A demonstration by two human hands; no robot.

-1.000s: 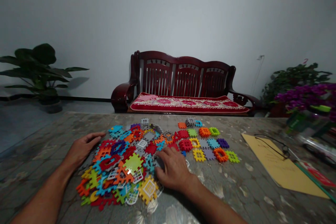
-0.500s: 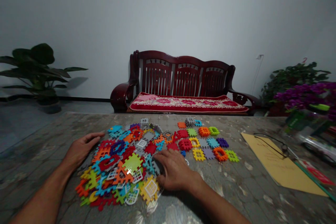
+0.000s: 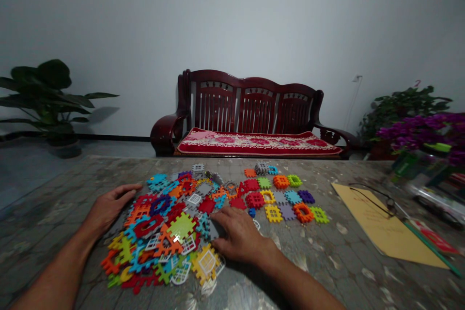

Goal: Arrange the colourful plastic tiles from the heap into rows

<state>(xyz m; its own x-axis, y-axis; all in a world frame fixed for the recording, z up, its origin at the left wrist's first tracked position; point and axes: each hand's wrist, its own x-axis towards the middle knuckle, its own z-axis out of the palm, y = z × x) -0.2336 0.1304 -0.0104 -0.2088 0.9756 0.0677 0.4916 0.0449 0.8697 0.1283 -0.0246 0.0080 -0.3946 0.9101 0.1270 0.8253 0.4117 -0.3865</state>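
A heap of colourful interlocking plastic building tiles (image 3: 181, 225) lies on the table in front of me. My left hand (image 3: 111, 206) rests along the heap's left edge, fingers stretched forward and nothing held. At the right edge, my right hand (image 3: 238, 233) lies palm down with thumb and fingers apart. A dark grey tile (image 3: 215, 229) shows in the gap beside the thumb; the other fingertips are partly hidden. Close to the right wrist's near side is a yellow tile with a white window frame (image 3: 208, 262). A small blue piece (image 3: 252, 212) sits just beyond the right knuckles.
Right of the heap, more tiles (image 3: 286, 197) lie spread in loose rows. Farther right are a yellow paper folder (image 3: 385, 227), eyeglasses (image 3: 390, 208), a green pencil-like stick (image 3: 432, 248) and a clear bottle (image 3: 428, 167). A wooden bench (image 3: 250, 106) stands behind the table.
The whole view has shifted slightly, with the scene sitting a little farther left. Both hands stay in place against the heap, and no tile has visibly moved.
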